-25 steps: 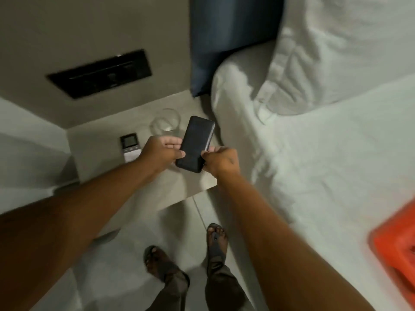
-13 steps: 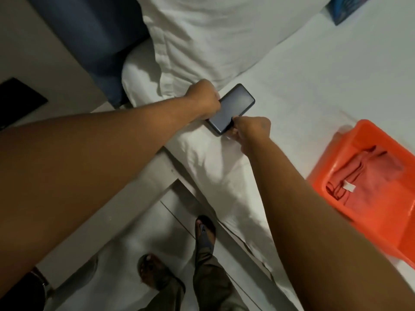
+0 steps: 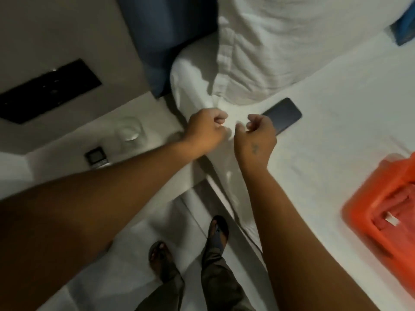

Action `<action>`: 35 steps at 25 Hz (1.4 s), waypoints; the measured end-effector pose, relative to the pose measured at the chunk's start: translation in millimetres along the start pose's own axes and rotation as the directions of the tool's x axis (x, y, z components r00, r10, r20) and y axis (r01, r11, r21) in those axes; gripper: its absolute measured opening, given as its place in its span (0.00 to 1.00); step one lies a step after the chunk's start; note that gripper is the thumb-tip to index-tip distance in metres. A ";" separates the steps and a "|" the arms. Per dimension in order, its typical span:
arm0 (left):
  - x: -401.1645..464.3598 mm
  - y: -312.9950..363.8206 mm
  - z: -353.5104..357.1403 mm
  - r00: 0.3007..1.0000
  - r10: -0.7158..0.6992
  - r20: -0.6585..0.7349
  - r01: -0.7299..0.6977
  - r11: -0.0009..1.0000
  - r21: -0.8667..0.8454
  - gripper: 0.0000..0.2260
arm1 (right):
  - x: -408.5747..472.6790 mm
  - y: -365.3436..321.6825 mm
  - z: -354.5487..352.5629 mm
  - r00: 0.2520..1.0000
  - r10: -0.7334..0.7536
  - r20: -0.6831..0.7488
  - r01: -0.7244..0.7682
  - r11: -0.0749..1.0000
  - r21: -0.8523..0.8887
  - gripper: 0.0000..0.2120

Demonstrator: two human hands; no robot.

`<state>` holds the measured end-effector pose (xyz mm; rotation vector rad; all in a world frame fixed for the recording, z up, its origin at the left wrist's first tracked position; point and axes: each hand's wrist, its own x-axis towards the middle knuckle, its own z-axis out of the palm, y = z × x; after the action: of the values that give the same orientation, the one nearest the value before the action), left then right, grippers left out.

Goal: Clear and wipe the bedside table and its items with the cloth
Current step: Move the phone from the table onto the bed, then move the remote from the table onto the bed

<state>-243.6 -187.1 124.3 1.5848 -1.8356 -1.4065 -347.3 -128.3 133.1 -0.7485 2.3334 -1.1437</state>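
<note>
Clearing step: phone (image 3: 283,115) lies on the bed beside the pillow, both grips loosely curled and empty, left hand (image 3: 206,130), right hand (image 3: 256,140). Glass (image 3: 129,132) and small clock (image 3: 97,156) remain on the surface (image 3: 74,140); likely next lift the glass

White pillow (image 3: 292,41), orange tray (image 3: 368,212)

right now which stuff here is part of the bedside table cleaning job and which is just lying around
Part of the job:
bedside table
glass
small clock
phone, lying on the bed
cloth in the orange tub

Just there:
pillow
wall switch panel
sandals
</note>
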 end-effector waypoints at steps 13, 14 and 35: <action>-109.0 -265.2 -127.9 0.593 -0.668 -0.450 0.645 0.728 -0.231 0.15 | -159.1 22.7 250.6 0.633 0.151 0.759 0.203 0.914 -0.351 0.10; -103.9 -272.9 -125.7 0.587 -0.678 -0.444 0.649 0.721 -0.243 0.15 | -160.4 25.2 259.5 0.624 0.166 0.763 0.223 0.899 -0.378 0.10; -125.8 -214.6 -54.7 0.642 -0.749 -0.162 0.550 0.598 -0.583 0.20 | -136.7 65.9 150.7 0.624 0.397 0.673 -0.154 0.907 -0.391 0.12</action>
<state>-42.3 -76.7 14.0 2.1540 -0.5438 -1.4945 -172.9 -94.9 13.8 -0.7293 1.8036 -0.2310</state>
